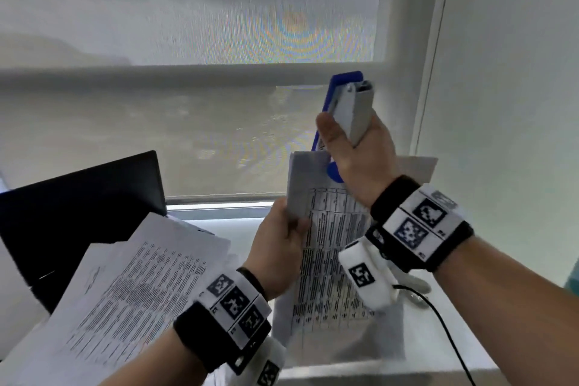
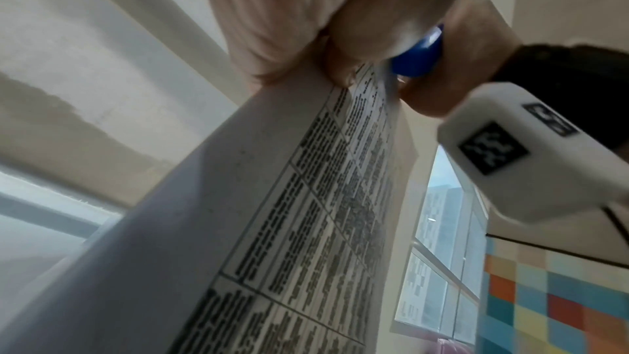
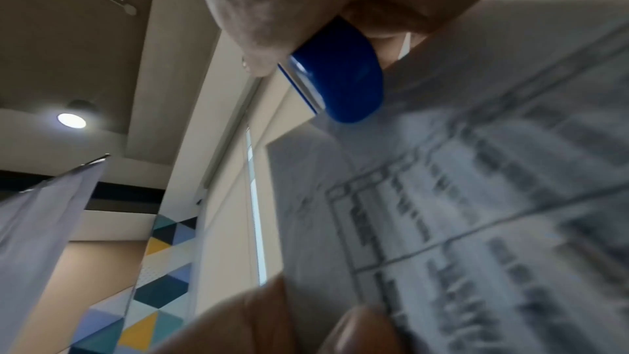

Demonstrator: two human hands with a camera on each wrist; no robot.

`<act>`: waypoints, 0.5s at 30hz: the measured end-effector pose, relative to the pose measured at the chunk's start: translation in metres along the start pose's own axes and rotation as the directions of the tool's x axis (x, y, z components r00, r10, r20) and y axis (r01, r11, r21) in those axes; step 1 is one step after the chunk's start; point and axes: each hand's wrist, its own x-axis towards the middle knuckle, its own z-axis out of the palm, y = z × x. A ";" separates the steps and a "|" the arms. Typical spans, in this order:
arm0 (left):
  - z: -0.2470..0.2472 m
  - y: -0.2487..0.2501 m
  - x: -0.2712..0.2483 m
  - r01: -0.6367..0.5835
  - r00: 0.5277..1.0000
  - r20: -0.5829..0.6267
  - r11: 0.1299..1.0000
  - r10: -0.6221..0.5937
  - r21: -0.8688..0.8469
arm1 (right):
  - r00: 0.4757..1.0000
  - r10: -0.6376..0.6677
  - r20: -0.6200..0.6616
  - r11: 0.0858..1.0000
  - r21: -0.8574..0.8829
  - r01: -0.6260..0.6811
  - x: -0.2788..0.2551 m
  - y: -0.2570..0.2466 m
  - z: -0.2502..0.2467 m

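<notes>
gripping one stapler [image 1: 352, 111], right hand [image 1: 360, 166], one printed document [image 1: 329, 263], left hand [image 1: 275, 254]

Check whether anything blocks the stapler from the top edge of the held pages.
Nothing visible does. The right hand grips the stapler, its blue end at the top edge of the pages; the left hand holds them lower, to one side.
</notes>
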 end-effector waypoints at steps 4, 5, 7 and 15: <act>-0.002 0.007 -0.007 -0.074 0.997 0.034 0.997 0.073 0.006 | 0.999 -0.037 -0.016 0.999 0.006 0.037 0.001 -0.011 0.015; -0.004 0.008 -0.008 -0.084 0.996 0.040 0.997 0.084 -0.001 | 0.999 -0.037 -0.021 0.999 -0.003 0.037 0.002 -0.012 0.017; -0.006 0.005 -0.011 -0.098 0.993 0.062 0.995 0.098 -0.009 | 1.000 -0.029 -0.010 1.000 0.007 0.029 0.005 -0.011 0.020; -0.007 -0.020 -0.004 0.182 0.979 0.099 0.983 -0.178 -0.033 | 0.993 0.110 -0.041 0.988 0.110 -0.104 0.014 0.009 0.020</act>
